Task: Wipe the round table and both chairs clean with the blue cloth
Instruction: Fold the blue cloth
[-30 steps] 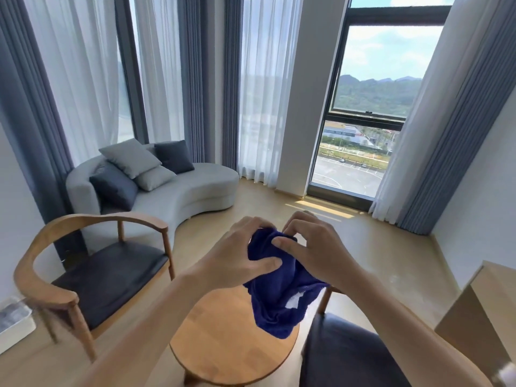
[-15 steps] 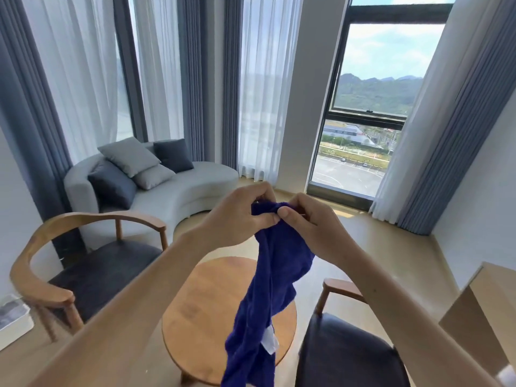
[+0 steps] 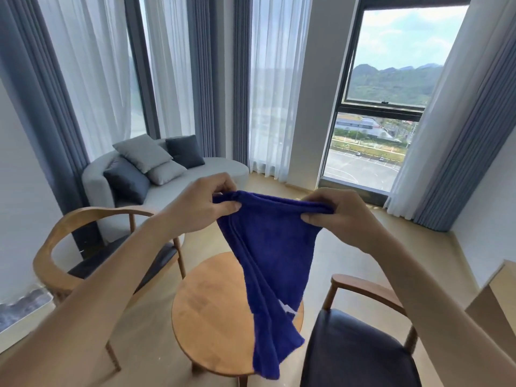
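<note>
Soft, limp blue terry cloth hung above the round wooden table, its top edge pinched closed between left hand and right hand; probably light, best gripped bunched, not by corners

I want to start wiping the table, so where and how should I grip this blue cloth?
The blue terry cloth hangs long from its top edge, pinched by the left hand and right hand. Probably gather its hanging middle from the side with one hand, bunching it into a pad, then press that onto the round wooden table.
</note>
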### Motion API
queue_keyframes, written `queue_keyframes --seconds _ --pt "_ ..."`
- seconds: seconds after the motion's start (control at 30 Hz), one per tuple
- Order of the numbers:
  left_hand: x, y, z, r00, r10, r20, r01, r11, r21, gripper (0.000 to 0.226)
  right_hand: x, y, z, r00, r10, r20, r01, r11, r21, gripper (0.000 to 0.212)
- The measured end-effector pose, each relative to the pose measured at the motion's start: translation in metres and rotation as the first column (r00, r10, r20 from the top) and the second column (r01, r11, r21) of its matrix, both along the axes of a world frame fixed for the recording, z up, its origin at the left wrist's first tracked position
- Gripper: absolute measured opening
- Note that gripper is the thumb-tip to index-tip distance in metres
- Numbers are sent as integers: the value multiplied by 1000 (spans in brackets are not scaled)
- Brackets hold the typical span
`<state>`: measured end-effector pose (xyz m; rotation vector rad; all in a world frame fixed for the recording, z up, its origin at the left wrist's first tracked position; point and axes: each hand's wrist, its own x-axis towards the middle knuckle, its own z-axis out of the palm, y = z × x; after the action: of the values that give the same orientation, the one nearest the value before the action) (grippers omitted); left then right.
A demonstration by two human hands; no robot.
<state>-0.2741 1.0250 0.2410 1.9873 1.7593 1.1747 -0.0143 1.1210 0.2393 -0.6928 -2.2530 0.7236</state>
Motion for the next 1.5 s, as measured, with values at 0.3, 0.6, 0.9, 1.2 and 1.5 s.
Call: queue_keyframes --seconds 0.3,0.6,0.9,1.2,1.5 --pt "13 7 -5 993 -8 120 15 998 -61 19 -5 -3 29 989 -20 -150 25 999 32 25" --pt "21 14 0 1000 -4 -1 4 999 46 2 11 3 27 989 -34 -144 35 999 -2 24" --pt "7 14 14 986 -160 48 159 987 35 15 31 5 11 993 1 -122 -19 990 -143 14" --pt "12 7 9 988 -133 85 137 989 -48 10 17 0 0 981 -110 -161 87 986 -146 8" --pt "14 5 5 997 -64 51 66 997 -38 6 23 -4 -11 993 -12 -115 -20 962 -274 19"
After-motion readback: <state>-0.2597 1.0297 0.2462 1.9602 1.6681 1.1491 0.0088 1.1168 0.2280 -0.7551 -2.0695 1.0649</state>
